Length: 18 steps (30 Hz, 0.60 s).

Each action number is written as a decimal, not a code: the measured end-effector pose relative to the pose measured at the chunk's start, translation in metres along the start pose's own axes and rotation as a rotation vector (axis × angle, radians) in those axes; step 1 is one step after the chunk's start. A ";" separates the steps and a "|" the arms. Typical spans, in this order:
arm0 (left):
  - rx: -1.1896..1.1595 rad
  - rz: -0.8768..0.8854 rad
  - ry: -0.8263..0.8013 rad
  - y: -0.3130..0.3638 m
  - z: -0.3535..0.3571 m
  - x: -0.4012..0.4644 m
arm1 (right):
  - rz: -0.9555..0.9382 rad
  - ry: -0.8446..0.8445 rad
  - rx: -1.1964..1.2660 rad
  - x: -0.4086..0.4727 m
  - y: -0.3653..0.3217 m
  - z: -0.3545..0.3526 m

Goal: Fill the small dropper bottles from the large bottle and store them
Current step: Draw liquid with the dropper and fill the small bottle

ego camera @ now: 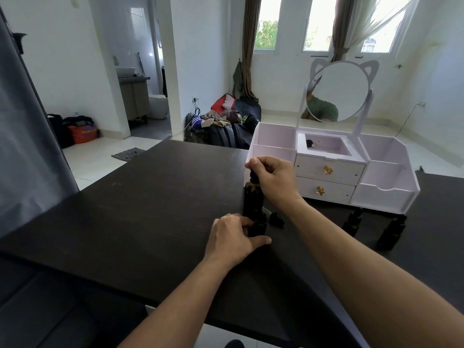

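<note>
Head view: on a dark table (150, 197), the right hand (273, 177) pinches the dropper top of the large bottle (252, 197), fingers clamped. The left hand (233, 237) grips a small dropper bottle (258, 223) just before it. Two more bottles (371, 227) stand near a white organizer (386, 177)

Your counter (155, 197) looks like dark wood-grain laminate, matt, with only a faint sheen at its far edge. The large bottle (252, 199) under your right hand is dark amber and glossy, like glass, and its dropper top looks like black rubber. The small dropper bottles (391, 233) at the right are dark too, with a dull shine. The organizer (386, 194) at the far right is smooth, matt, pale lilac board; its two drawers carry shiny gold-coloured knobs (328, 169), and its round mirror (337, 91) is glossy.
</note>
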State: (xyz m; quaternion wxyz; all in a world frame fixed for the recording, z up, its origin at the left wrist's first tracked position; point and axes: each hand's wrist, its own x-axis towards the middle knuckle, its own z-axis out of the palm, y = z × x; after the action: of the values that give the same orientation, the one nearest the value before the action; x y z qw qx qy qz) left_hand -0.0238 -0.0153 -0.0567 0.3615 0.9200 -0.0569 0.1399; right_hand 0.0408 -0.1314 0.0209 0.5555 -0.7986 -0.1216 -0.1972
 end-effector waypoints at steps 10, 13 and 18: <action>-0.009 -0.007 -0.010 0.000 -0.001 0.000 | 0.001 0.046 0.050 0.001 -0.007 0.000; -0.004 -0.010 -0.011 0.001 -0.001 0.000 | 0.008 0.053 0.046 0.000 -0.008 -0.001; 0.007 -0.019 -0.005 0.001 -0.001 -0.001 | 0.035 0.049 0.062 0.001 -0.008 -0.001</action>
State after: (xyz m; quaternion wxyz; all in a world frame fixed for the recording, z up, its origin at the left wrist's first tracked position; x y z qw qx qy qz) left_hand -0.0251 -0.0154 -0.0557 0.3597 0.9221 -0.0486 0.1345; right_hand 0.0379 -0.1289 0.0285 0.5863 -0.7778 -0.0999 -0.2031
